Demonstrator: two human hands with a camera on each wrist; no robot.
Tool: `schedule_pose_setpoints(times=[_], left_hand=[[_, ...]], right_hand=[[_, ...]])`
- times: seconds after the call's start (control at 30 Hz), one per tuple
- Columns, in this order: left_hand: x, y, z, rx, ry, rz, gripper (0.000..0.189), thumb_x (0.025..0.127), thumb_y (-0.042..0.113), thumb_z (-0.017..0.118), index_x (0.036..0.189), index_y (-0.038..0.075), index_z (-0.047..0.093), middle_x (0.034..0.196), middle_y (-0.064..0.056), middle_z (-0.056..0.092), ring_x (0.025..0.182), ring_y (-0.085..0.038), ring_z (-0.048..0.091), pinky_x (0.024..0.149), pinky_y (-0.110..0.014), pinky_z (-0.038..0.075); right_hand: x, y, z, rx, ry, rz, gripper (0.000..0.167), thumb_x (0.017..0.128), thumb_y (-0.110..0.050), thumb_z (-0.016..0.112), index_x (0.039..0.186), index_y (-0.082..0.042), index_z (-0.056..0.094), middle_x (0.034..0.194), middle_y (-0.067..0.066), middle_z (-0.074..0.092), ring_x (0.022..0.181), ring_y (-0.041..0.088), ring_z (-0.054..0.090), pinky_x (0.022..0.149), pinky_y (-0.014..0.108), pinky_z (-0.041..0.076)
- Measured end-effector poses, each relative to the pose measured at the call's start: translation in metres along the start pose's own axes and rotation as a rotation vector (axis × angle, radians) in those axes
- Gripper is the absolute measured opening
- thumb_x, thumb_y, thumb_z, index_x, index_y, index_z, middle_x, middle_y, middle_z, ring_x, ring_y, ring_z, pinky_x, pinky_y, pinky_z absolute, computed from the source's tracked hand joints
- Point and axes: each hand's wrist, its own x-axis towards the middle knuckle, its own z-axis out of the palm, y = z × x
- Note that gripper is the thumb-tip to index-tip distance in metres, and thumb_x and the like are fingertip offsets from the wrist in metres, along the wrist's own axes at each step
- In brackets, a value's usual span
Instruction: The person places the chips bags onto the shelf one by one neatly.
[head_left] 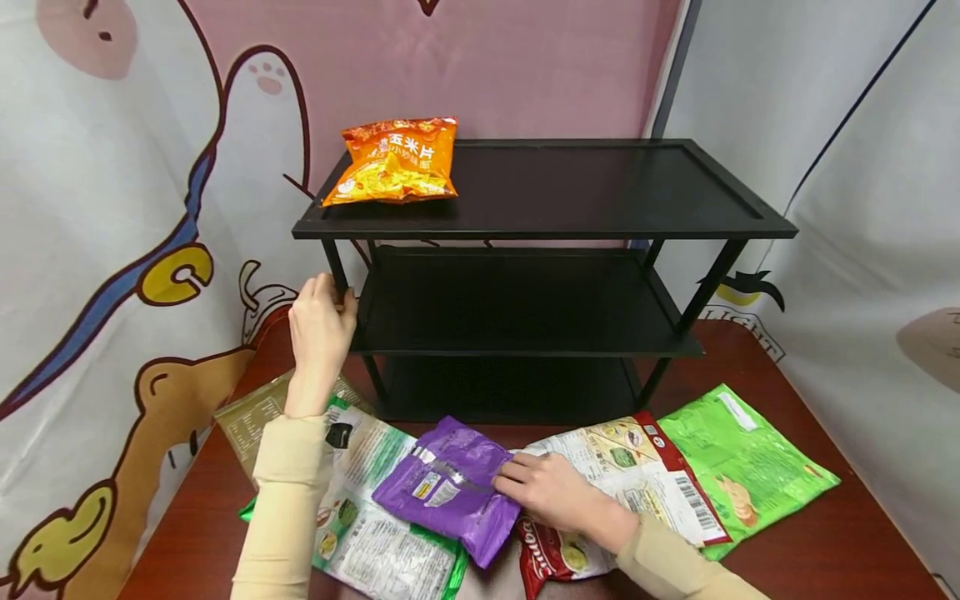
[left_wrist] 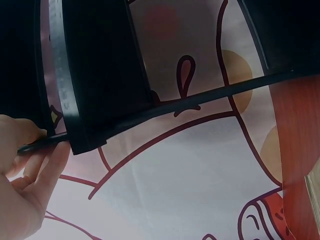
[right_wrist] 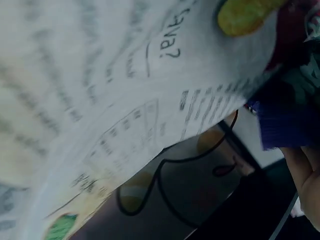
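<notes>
Right hand (head_left: 551, 492) on a shiny purple plastic bag (head_left: 446, 483), left hand (head_left: 321, 321) on a black three-tier rack (head_left: 615, 187).
Head view: bag at lower centre, its right side pinched; left of centre, fingers clamped on the rack's slim post (head_left: 334, 262). Left wrist: same grip, lower left. Right wrist: fingers against the bag, right edge.

Purple bag (head_left: 450, 492): glossy, lying slantwise, lower centre of frame; rack (head_left: 517, 300): black, three-tiered, standing upright, upper centre
</notes>
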Motion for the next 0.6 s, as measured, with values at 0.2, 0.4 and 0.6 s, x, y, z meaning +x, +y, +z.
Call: schedule_pose_setpoints(times=[0.2,0.4,0.6], left_hand=[[-0.001,0.000,0.000,-0.004,0.005,0.006,0.017,0.085,0.007,0.062,0.077,-0.005,0.053,0.072,-0.022,0.053,0.067,-0.043,0.057,0.059,-0.049,0.044],[0.000,0.000,-0.001,-0.006,0.008,0.003,0.017,0.085,0.007,0.061,0.078,-0.006,0.054,0.072,-0.022,0.053,0.067,-0.043,0.056,0.059,-0.049,0.043],[0.000,0.000,-0.001,-0.009,-0.003,-0.004,0.016,0.086,0.007,0.061,0.079,-0.006,0.054,0.073,-0.022,0.054,0.068,-0.042,0.056,0.060,-0.049,0.043]], right_hand=[[-0.012,0.011,-0.017,0.181,0.082,0.170,0.040,0.063,-0.003,0.065,0.099,-0.017,0.066,0.092,-0.007,0.068,0.084,0.009,0.066,0.068,0.023,0.054],[-0.021,0.021,-0.028,0.410,0.138,0.264,0.044,0.064,0.009,0.056,0.096,-0.018,0.067,0.090,-0.007,0.071,0.081,0.006,0.068,0.070,0.019,0.052],[-0.029,0.025,-0.039,0.729,0.123,0.389,0.045,0.068,0.017,0.056,0.098,-0.015,0.066,0.090,0.000,0.072,0.082,0.006,0.066,0.073,0.020,0.051]])
